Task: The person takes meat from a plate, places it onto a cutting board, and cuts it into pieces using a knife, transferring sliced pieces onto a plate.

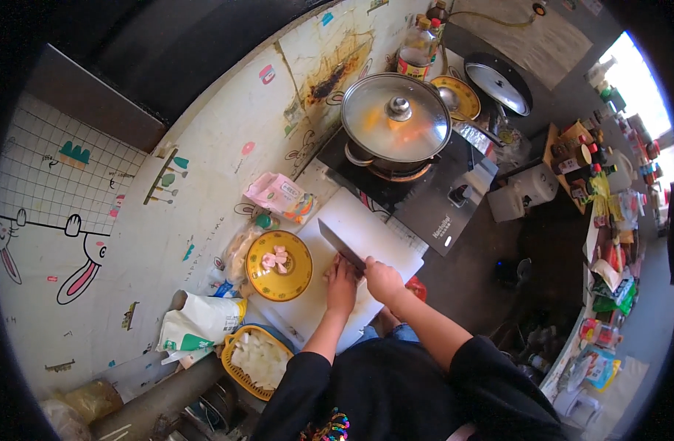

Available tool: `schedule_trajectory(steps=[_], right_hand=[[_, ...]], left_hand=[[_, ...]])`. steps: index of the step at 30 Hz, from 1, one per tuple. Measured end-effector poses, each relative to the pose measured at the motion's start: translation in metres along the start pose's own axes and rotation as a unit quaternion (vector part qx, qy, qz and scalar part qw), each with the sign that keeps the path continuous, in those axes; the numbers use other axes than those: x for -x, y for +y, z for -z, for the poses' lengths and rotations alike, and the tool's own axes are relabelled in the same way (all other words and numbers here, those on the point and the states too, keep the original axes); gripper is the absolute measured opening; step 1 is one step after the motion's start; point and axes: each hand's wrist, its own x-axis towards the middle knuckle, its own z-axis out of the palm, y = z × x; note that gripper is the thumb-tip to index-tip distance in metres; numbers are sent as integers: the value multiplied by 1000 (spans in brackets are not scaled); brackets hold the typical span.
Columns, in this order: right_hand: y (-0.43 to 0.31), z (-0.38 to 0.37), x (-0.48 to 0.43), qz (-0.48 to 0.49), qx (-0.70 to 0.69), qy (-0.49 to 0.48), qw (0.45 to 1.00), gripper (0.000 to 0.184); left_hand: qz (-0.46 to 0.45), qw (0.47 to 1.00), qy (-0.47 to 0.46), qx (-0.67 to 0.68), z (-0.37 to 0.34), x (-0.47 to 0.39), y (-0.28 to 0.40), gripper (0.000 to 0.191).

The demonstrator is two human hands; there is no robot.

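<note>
My right hand (382, 282) grips the handle of a kitchen cleaver (339, 242), whose broad blade points up and left over a white cutting board (356, 212). Close beside the blade, my left hand (342, 289) presses down with bent fingers on a piece of pale meat (329, 270). Most of that meat is hidden under the fingers. To the left, a yellow patterned bowl (279, 285) holds several pink chunks of raw meat (276, 259).
A lidded glass-topped pot (364, 99) stands on a black gas stove (425, 204) beyond the board. Left of me are a yellow basket of cut white vegetable (259, 353) and a white bag (199, 320). A pink packet (281, 195) leans near the wall.
</note>
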Motion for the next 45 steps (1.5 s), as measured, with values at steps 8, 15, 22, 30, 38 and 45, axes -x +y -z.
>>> schedule_trajectory(steps=[8,15,22,30,38,45], right_hand=[[16,-9,42,-3,-11,12,1000,13],[27,-6,104,-20,9,-24,999,16],[25,-5,89,-34,54,-46,997,16],[15,-2,49,-22,65,-77,995,12],[5,-16,5,1,48,-56,997,18],[6,-11,-8,-1,17,-24,1000,18]], left_hand=[[-7,999,-32,-24,-7,3,2,36],[155,917,4,368,-24,6,-4,48],[185,812,-9,553,-43,3,-13,56],[220,864,-12,453,-31,-1,-16,56],[35,995,-48,80,4,-3,-5,53],[-5,998,1,67,-1,-5,-4,53]])
